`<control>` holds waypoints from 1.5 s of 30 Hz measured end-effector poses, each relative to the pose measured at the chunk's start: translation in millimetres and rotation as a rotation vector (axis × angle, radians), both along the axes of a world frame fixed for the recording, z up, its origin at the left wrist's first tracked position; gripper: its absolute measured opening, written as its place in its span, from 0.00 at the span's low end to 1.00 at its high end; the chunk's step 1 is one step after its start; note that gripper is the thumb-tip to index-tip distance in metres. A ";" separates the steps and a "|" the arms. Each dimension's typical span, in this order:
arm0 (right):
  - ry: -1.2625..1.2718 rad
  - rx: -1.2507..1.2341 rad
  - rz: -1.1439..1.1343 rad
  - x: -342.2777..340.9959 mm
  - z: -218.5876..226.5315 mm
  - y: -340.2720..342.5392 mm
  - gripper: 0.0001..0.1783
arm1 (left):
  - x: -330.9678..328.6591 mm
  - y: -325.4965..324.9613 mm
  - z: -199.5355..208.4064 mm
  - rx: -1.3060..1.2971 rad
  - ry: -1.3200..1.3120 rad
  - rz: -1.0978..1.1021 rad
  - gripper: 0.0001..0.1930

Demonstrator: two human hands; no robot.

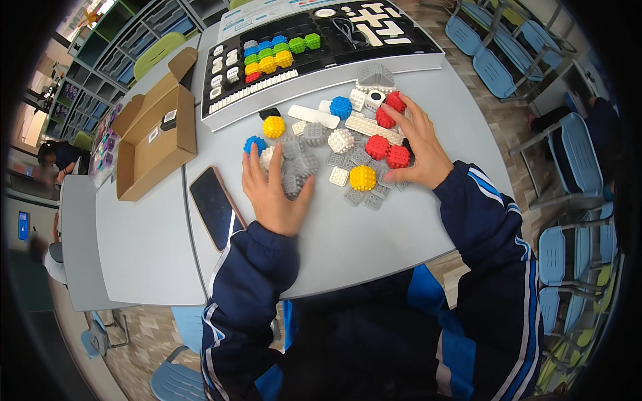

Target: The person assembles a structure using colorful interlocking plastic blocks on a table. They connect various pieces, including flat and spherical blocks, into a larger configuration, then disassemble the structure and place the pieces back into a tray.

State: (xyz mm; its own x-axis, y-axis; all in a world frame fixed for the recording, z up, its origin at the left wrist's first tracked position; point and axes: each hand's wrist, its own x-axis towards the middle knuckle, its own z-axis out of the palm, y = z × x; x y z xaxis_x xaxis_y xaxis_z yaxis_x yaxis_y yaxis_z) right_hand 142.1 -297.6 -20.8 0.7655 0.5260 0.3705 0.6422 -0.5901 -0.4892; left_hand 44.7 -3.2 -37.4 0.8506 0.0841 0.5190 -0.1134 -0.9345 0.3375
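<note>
A loose pile of studded building blocks lies on the table in front of me. My left hand (274,200) is at its left side, fingers spread around grey studded blocks (304,164), with a blue block (255,144) at the fingertips. My right hand (422,148) curves along the right side, thumb and fingers apart, beside red blocks (377,147). Between the hands sit a yellow block (362,178), a white studded block (341,140) and flat grey plates (372,200). Farther back are another yellow block (273,127), another blue block (341,107) and a white bar (313,116).
Behind the pile stands a large kit box (321,75) with a black insert holding coloured blocks, white parts and a cable. To the left are an open cardboard box (157,144) and a phone (215,206). Blue chairs (578,150) stand beyond the table's right edge.
</note>
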 end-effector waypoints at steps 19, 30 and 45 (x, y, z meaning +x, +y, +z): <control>-0.216 -0.303 0.172 -14.0 4.9 24.0 0.53 | -3.7 -35.2 12.5 0.165 0.087 -0.285 0.45; -0.444 -0.183 0.046 21.8 -11.2 66.4 0.44 | 37.8 -7.9 1.9 0.266 -0.028 -0.047 0.41; -0.516 -0.109 -0.212 43.6 -22.1 103.3 0.43 | 77.4 4.9 -12.8 0.295 -0.076 0.095 0.33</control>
